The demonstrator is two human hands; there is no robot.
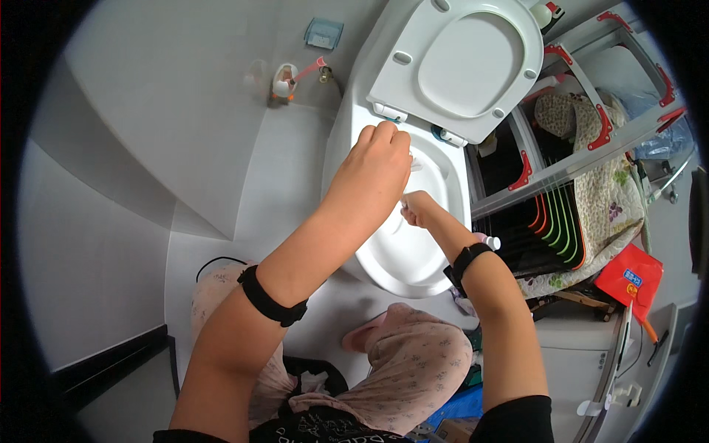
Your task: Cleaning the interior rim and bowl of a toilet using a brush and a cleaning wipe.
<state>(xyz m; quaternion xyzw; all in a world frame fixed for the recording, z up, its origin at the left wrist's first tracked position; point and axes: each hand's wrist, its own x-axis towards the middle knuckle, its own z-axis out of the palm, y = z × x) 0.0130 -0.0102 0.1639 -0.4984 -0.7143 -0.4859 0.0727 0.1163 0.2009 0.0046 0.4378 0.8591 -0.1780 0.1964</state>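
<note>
A white toilet (461, 244) stands in front of me with its seat and lid (473, 63) raised. My left hand (375, 164) is over the left rim near the seat hinge, back upward and fingers curled down. Whatever its fingertips may pinch is hidden. My right hand (417, 209) is over the middle of the bowl, just to the right of and below the left one, with its fingers closed. Something small and pale shows at its fingers, too unclear to name. A bit of white lies beside the left hand's fingers, and I cannot tell if it is held.
A toilet brush with a pink handle (309, 69) hangs in a white holder on the left wall, below a blue-grey wall box (323, 33). On the right stand a folding rack (550, 173) with red joints, floral cloth (613, 214) and a red bag (631, 279).
</note>
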